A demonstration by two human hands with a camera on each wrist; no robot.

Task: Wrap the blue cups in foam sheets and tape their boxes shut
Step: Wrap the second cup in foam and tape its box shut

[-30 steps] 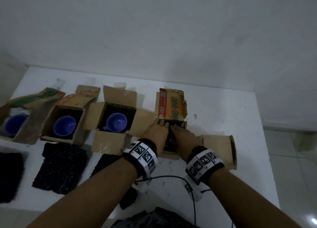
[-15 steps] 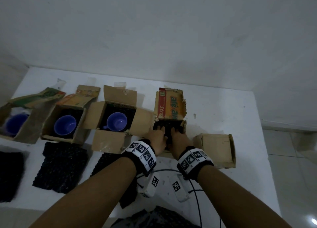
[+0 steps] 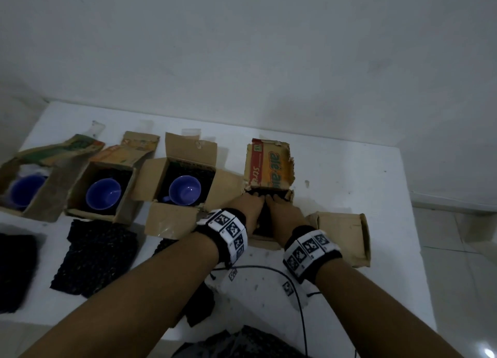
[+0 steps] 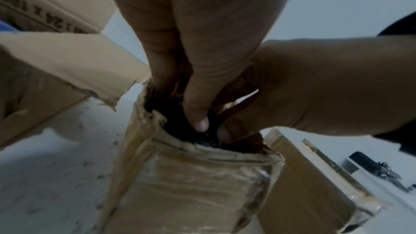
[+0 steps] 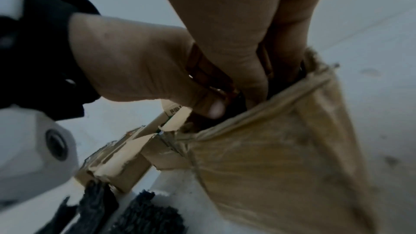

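Both hands reach into the open box at the right of the row on the white surface. Left hand and right hand press extended fingers onto the black foam sheet inside. Three blue cups sit in open boxes to the left.
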